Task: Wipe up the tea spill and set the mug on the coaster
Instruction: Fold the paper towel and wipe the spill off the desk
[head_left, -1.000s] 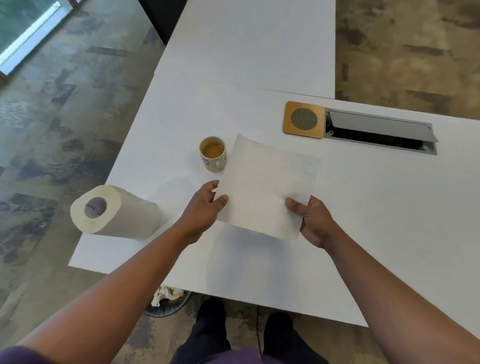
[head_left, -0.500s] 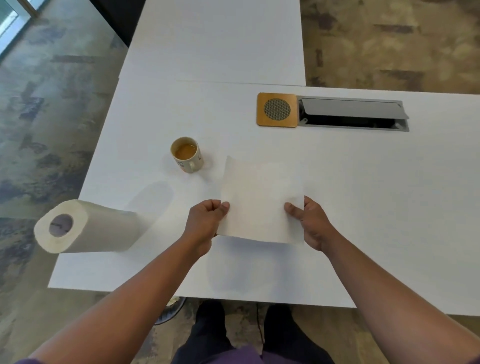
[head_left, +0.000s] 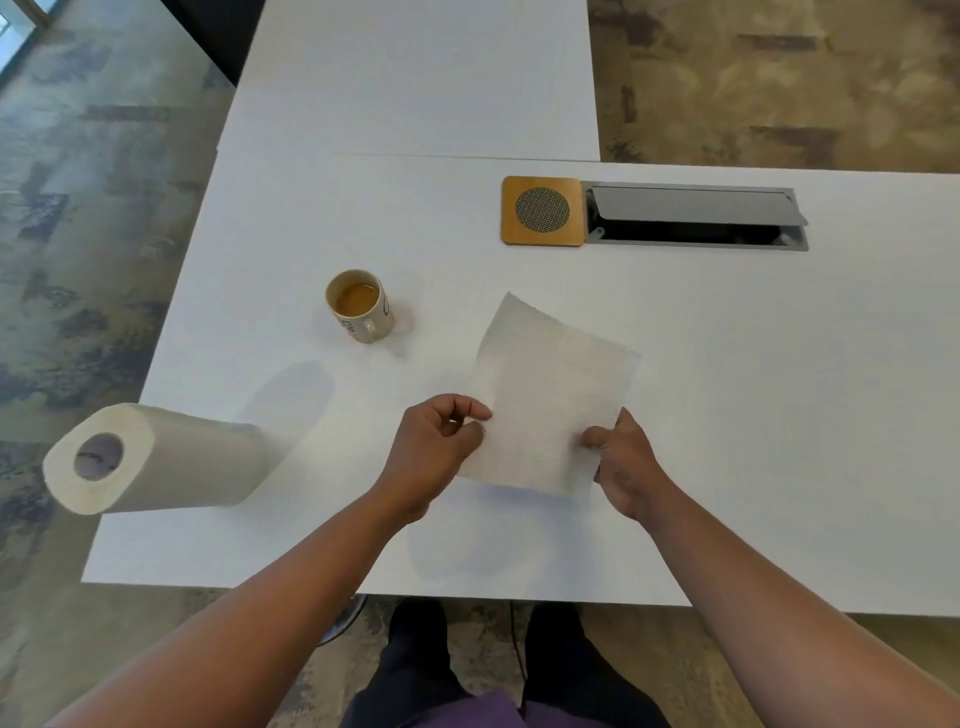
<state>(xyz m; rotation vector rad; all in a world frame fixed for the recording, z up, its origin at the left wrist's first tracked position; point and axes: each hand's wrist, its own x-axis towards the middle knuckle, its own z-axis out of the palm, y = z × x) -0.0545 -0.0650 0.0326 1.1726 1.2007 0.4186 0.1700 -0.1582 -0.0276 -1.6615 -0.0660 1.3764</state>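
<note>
The paper towel sheet is now held tilted, its far corner swung rightward, and the left hand is curled tighter on its edge.

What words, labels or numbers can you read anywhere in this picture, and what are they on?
Mug: dark printed marks on its side, beside the handle, too small and blurred to read.
Paper towel roll: a dark mark inside the core, not legible as text.
Coaster, paper towel sheet, cable hatch, table: no text visible.
Nothing can be quoted.
</note>
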